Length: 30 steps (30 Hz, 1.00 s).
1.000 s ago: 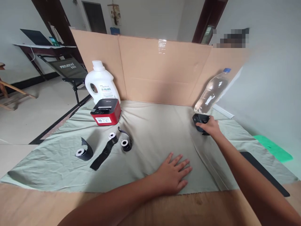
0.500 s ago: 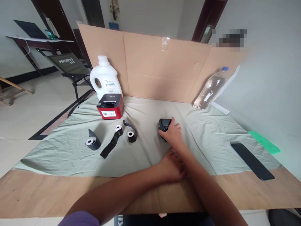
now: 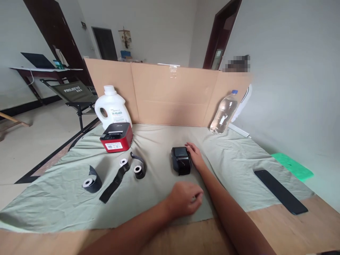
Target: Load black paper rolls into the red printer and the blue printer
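A small black portable printer (image 3: 181,161) with a glossy front stands on the cloth near the middle. My right hand (image 3: 194,154) rests along its right side, with the fingers stretched forward and apparently touching its edge. Closer to me, my left hand (image 3: 186,199) is loosely curled above the cloth, apart from the printer; no object shows in it. On the left lie three small paper rolls with white cores and dark outer paper: one roll (image 3: 91,183) farthest left, another roll (image 3: 117,180) with a long unrolled strip, and a third roll (image 3: 138,171) with a curled tail.
A red and black box-shaped printer (image 3: 117,138) stands before a white detergent jug (image 3: 114,109). A cardboard screen (image 3: 172,95) closes off the back. At right are a water bottle (image 3: 224,113), a long dark slab (image 3: 280,191) and a green sheet (image 3: 292,166).
My right hand has shifted from over the black printer to its right side, uncovering its top and front. My left hand has curled its fingers and moved left of the right forearm. The view has tilted up.
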Each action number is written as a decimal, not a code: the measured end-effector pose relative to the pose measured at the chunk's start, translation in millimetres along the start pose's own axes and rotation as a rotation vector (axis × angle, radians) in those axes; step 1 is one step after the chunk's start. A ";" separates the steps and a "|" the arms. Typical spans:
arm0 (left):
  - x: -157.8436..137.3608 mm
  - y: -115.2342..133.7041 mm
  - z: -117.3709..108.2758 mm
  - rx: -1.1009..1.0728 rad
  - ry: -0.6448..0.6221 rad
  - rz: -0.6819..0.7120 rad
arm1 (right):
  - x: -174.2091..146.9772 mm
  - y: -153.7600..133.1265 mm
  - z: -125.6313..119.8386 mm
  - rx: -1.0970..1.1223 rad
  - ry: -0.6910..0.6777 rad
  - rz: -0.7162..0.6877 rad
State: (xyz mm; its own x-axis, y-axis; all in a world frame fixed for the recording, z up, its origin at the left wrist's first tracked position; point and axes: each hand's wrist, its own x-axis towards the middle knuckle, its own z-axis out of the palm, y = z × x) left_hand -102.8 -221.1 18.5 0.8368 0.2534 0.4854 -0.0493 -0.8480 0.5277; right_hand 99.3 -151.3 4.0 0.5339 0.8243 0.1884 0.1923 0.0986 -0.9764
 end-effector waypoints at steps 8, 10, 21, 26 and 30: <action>44.6 -89.9 -55.5 -0.413 0.618 -0.929 | -4.5 12.6 4.2 -0.078 0.012 -0.059; 50.0 -105.9 -57.9 -0.530 0.510 -1.076 | -4.0 12.3 4.0 -0.095 0.019 -0.066; 55.4 -121.5 -67.1 -0.679 0.255 -1.122 | -1.6 14.8 3.7 -0.142 0.037 -0.075; 53.3 -120.6 -63.9 -0.640 0.262 -1.121 | -2.3 15.6 3.6 -0.153 0.037 -0.084; 54.5 -119.4 -62.8 -0.614 0.265 -1.139 | -2.6 16.2 4.1 -0.169 0.048 -0.099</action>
State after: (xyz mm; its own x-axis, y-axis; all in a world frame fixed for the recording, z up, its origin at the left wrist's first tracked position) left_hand -85.6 -76.8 25.7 0.4465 0.8218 -0.3540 0.3100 0.2291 0.9227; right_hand 97.7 -149.5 -12.7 0.5434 0.7874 0.2912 0.3788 0.0795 -0.9220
